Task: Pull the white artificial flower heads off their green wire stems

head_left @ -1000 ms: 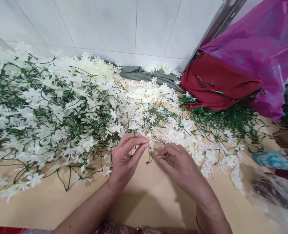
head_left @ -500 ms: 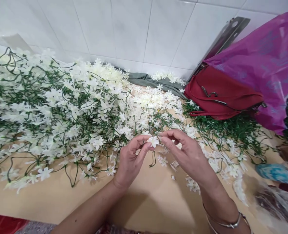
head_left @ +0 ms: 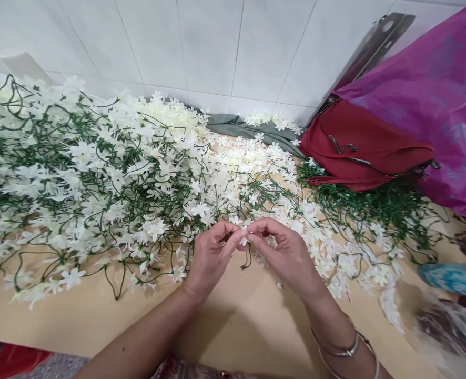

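Between the fingertips of both hands is a small white artificial flower (head_left: 243, 241), mostly covered by them. My left hand (head_left: 211, 258) pinches it between thumb and forefinger, and a green wire stem (head_left: 249, 259) hangs below. Touching the same flower, the thumb and forefinger of my right hand (head_left: 286, 255) are pressed together at its near side. Whether a smaller piece sits in that right pinch is hidden. Loose white petals (head_left: 261, 260) lie on the table under the right hand.
A large heap of white flowers on green stems (head_left: 110, 184) fills the left. Loose blossoms (head_left: 252, 152) lie behind the hands. To the right are green stems (head_left: 375, 210), a red bag (head_left: 367, 150), a purple plastic bag (head_left: 426, 89) and a clear bag (head_left: 449, 331). A tiled wall (head_left: 209, 47) stands behind.
My right hand has moved left, bringing its fingertips against the flower in my left hand. The blossom, earlier plainly visible, is now mostly covered. My left hand has barely moved.
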Demonstrator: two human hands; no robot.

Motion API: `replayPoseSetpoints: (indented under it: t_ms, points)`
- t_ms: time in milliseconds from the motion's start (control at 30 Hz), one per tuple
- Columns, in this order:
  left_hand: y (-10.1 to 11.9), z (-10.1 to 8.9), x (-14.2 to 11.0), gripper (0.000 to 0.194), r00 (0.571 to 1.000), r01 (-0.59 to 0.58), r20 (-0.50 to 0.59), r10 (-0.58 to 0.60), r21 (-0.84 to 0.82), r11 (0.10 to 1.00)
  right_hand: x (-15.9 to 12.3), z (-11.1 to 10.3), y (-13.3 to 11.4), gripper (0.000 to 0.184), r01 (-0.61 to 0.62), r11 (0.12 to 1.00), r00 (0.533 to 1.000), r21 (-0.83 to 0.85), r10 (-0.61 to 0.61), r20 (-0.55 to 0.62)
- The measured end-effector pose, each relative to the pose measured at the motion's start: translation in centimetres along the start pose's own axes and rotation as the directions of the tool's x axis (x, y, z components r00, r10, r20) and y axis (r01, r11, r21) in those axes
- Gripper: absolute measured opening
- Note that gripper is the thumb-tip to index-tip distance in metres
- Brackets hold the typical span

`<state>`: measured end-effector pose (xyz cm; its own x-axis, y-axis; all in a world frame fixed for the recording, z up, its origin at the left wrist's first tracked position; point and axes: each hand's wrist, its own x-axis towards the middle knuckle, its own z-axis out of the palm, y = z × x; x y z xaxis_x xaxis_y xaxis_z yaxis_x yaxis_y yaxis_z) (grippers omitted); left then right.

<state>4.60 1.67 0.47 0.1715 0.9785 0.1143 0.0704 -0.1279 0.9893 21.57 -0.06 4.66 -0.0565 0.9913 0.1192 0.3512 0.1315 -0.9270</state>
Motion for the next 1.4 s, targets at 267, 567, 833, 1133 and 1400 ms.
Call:
replayPoseSetpoints:
  t_ms: [267,567,833,1133,1400]
  points:
    - [0.3,0.1,0.0,0.026,0.997,0.075,-0.006,-0.076,-0.093,0.993,0.1,-0.7,0.6,0.014,-0.020,0.997,1.000,0.073,0.020,-0.002]
    - [0.5,0.0,-0.4,0.027,1.000,-0.002,0.029,0.002,-0.031,1.000,0.7,-2.1,0.9,0.017,-0.014,0.997,0.991,0.081,0.024,-0.130]
    - [0.4,0.3,0.1,0.017,1.000,0.000,-0.016,-0.003,-0.217,0.976,0.2,-5.0,1.6,0.009,-0.048,0.953,0.993,-0.301,0.077,0.086]
    - [0.1,0.3,0.0,0.012,0.997,-0.059,-0.058,0.053,-0.118,0.991,0.2,-2.8,1.5,0.021,0.112,0.805,0.976,-0.583,0.023,0.218]
    - [0.3,0.6,0.1,0.025,0.992,0.049,-0.108,-0.071,-0.195,0.980,0.0,-2.5,0.9,0.009,0.038,0.931,0.995,-0.363,-0.069,-0.073]
